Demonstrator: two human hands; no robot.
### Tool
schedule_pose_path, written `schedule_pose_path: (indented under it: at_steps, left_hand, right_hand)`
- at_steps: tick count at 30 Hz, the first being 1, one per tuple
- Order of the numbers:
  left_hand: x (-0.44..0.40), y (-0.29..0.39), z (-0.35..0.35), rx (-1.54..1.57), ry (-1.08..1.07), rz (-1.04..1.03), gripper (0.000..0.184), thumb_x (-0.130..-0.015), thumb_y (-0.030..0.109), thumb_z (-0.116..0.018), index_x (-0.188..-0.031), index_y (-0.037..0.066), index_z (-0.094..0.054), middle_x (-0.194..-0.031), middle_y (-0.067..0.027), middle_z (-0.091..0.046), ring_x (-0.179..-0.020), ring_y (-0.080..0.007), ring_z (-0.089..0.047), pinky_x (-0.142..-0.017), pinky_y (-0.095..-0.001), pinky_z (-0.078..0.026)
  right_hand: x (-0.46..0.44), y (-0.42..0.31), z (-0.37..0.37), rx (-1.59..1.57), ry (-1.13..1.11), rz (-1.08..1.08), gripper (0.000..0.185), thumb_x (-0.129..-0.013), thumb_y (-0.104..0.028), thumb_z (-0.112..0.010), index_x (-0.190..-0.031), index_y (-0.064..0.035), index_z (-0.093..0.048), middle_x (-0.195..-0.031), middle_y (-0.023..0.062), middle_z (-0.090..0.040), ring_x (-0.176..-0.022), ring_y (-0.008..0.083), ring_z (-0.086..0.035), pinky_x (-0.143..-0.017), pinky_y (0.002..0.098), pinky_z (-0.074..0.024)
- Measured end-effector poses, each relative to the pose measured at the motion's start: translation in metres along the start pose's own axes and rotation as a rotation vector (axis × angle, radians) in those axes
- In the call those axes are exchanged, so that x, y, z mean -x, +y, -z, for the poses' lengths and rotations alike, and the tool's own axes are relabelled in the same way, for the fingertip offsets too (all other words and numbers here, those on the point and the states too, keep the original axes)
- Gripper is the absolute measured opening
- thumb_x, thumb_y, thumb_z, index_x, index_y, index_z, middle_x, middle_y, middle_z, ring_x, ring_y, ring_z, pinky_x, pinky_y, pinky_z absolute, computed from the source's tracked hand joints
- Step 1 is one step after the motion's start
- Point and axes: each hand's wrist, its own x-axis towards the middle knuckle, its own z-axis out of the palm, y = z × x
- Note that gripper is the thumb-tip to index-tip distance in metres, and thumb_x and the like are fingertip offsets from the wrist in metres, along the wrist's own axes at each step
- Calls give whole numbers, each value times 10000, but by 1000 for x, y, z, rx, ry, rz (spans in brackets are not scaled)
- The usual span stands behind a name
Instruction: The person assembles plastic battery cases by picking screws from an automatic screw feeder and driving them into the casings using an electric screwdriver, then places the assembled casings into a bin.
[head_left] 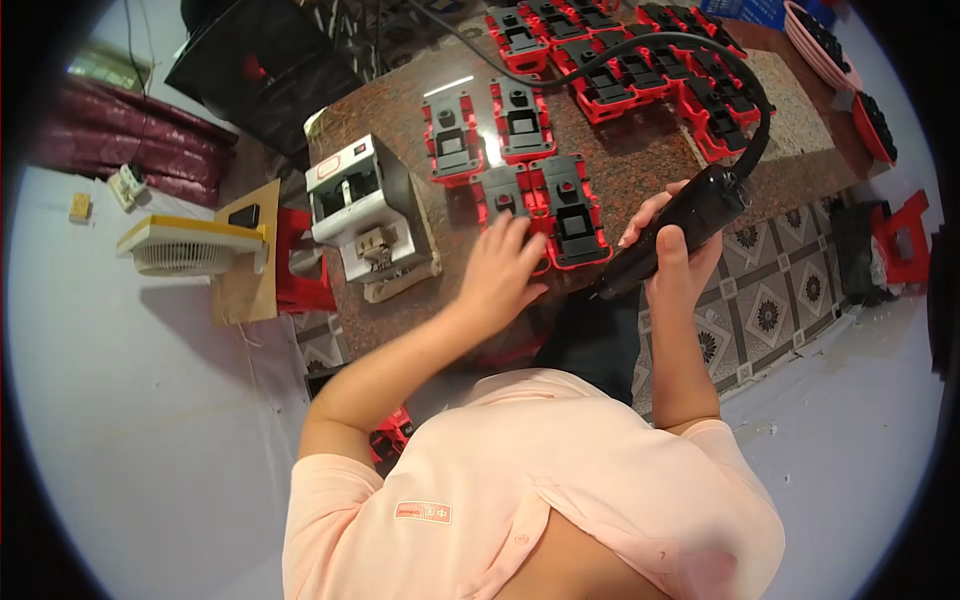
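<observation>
My right hand (pixel 690 250) is wrapped around a black electric screwdriver (pixel 708 200), its bit pointing down toward the table's near edge. A black cable (pixel 767 120) runs from the tool's rear end. My left hand (pixel 500 272) is open, fingers spread over the near end of a red-and-black plastic housing (pixel 498 184); whether the fingertips press on it I cannot tell. Right beside that one lies a second red-and-black housing (pixel 572 215), close to the screwdriver. Behind them are two more like it, a left one (pixel 452 135) and a right one (pixel 522 120).
A white-and-grey machine (pixel 365 205) stands on the stone table (pixel 400 95) at left. More red-and-black housings (pixel 640 65) are grouped at the back right, with the cable arching over them. A red bin (pixel 875 125) with black parts is at far right. A fan (pixel 190 245) is at left.
</observation>
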Motion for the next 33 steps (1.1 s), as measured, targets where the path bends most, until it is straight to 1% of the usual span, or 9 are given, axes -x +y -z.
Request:
schedule_pose_path:
  at_steps: [4,10,13,17,19,22,26,31,33]
  left_hand:
    - [49,-13,-15,-43,68,-37,328,-743,90,-634,-1067,119,-588,-1293,-173,-500,-1253,-356,-441,-1020,-471,-360]
    - [134,-67,49,-10,-140,-144,222,-724,42,-589,-937,106,-597,-1301,-117,-519,-1271,-298,-445,-1045,-469,-345]
    - [169,-86,75,-99,-196,-95,204,-721,24,-594,-912,95,-606,-1304,-113,-527,-1284,-295,-437,-1057,-468,-337]
    - [179,-71,88,-133,-113,71,243,-710,4,-606,-947,57,-607,-1272,-135,-540,-1256,-318,-458,-1032,-478,-355]
    - [169,-54,80,-26,85,208,297,-712,-21,-592,-1002,39,-597,-1228,-175,-539,-1216,-366,-469,-992,-486,-385]
    - [142,-27,58,100,109,403,621,-662,106,-731,-1244,80,-515,-1329,-197,-416,-1278,-418,-361,-1014,-521,-344]
    - [136,-18,26,-41,120,535,717,-646,163,-775,-1294,133,-470,-1330,-166,-377,-1246,-418,-353,-1010,-556,-317]
    - [147,-32,23,-106,134,458,694,-646,194,-785,-1272,168,-488,-1301,-128,-406,-1235,-394,-366,-1040,-538,-288]
    - [147,-36,24,-128,144,431,690,-643,204,-788,-1266,177,-492,-1287,-119,-418,-1225,-387,-378,-1039,-537,-290]
  right_hand:
    - [-1,1,-20,57,-38,-29,588,-820,-380,-720,-1167,-4,-431,-822,116,-565,-669,183,-582,-587,310,-510]
    - [-4,9,-62,-62,-151,34,514,-845,-271,-712,-1159,22,-429,-801,104,-598,-645,144,-577,-603,275,-486]
    - [-10,28,-97,-42,-292,107,597,-818,-386,-723,-1162,10,-435,-821,111,-580,-665,175,-584,-593,305,-511]
    - [-2,63,-169,-171,-475,143,468,-824,-133,-704,-1170,3,-420,-831,88,-606,-695,138,-589,-638,268,-490]
    - [7,87,-205,-217,-476,206,416,-813,-46,-696,-1137,0,-440,-814,63,-601,-678,101,-573,-611,232,-469]
    - [15,129,-237,-26,-463,202,483,-720,-150,-823,-1035,-34,-476,-754,2,-587,-637,54,-560,-561,218,-466]
    - [29,143,-255,-1,-502,190,513,-716,-139,-817,-1081,-17,-479,-773,14,-605,-668,55,-571,-593,229,-481]
    - [36,146,-256,29,-594,258,375,-772,41,-707,-1030,1,-437,-784,52,-592,-645,93,-577,-574,237,-477]
    - [34,145,-255,26,-623,277,412,-765,12,-724,-1057,3,-432,-808,76,-593,-665,113,-584,-578,238,-476]
